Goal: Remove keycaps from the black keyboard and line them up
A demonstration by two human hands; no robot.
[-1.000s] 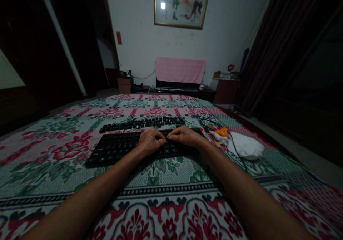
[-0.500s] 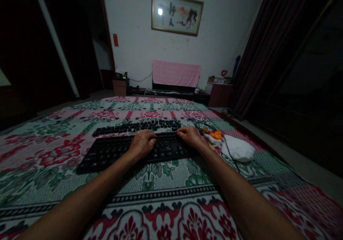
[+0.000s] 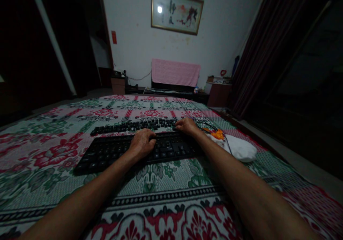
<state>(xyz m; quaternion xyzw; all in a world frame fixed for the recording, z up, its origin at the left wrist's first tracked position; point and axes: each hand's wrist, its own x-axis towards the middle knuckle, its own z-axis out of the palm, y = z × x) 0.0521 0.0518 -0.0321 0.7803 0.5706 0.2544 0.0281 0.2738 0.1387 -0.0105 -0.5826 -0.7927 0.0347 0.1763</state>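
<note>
A black computer keyboard [image 3: 104, 150] lies across the patterned bedspread, keys facing up. Over its middle rests my left hand [image 3: 143, 141], fingers bent down at the back edge, thumb curled in and holding the board. Behind the keyboard, loose black keycaps [image 3: 128, 126] stretch in rows on the cloth. At the right end of those rows is my right hand [image 3: 187, 126], its thumb and fingertips drawn together among the keycaps. Whatever may be between those fingertips is too small and dark to make out.
Right of the keyboard lie a white cloth bundle [image 3: 242, 149], an orange item [image 3: 218, 134] and a black cable [image 3: 211, 125]. The floral bedspread [image 3: 150, 197] spreads under everything. Beyond the bed, a pink towel [image 3: 175, 72] drapes over a screen by the wall.
My right hand has moved from the keyboard's back edge away from me and slightly left, to the loose keycaps. My left hand stays on the keyboard.
</note>
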